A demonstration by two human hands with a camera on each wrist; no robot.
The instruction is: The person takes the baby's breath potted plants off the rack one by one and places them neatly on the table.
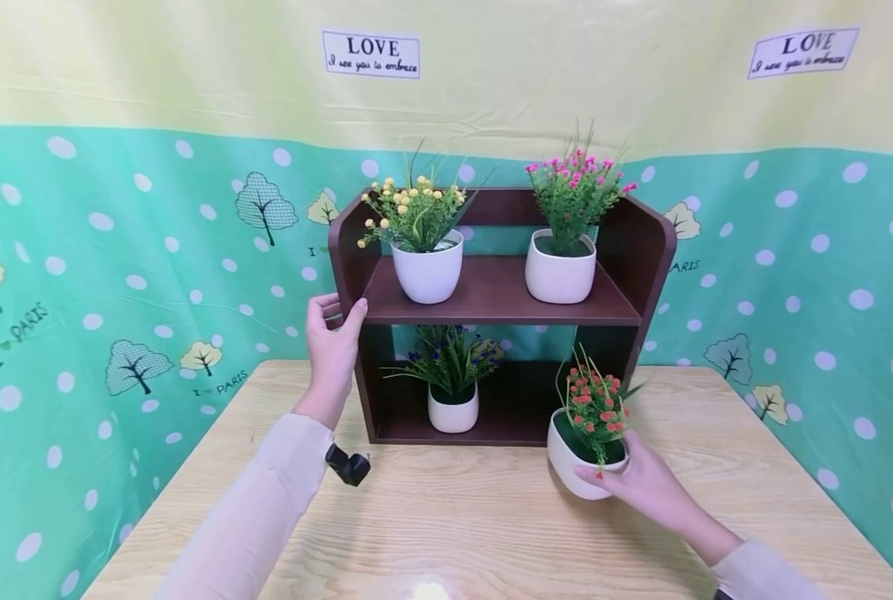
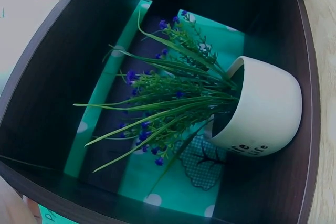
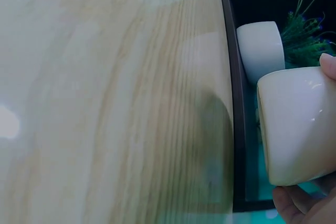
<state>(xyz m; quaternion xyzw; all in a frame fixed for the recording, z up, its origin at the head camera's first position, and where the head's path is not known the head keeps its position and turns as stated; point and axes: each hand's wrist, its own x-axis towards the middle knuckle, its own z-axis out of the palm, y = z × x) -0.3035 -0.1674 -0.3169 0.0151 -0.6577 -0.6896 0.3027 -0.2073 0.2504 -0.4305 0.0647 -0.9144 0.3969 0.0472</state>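
Note:
A dark brown two-tier shelf (image 1: 491, 312) stands on the table. At its left side panel my left hand (image 1: 333, 342) grips the edge, the thumb at the front. My right hand (image 1: 644, 483) holds a white potted plant with orange-red flowers (image 1: 596, 408), tilted in front of the lower tier's right end; the right wrist view shows the white pot (image 3: 299, 124) between thumb and fingers. On the lower tier sits a potted plant with blue-purple flowers (image 2: 252, 108). The upper tier bears a yellow-flowered potted plant (image 1: 427, 262) at left and a pink-flowered one (image 1: 561, 271) at right.
The light wood table (image 1: 446, 533) reaches out in front of the shelf and to both sides. Behind and beside it hangs a green and yellow curtain (image 1: 153, 250) with dots and printed trees. A black wrist camera (image 1: 348, 465) is on my left wrist.

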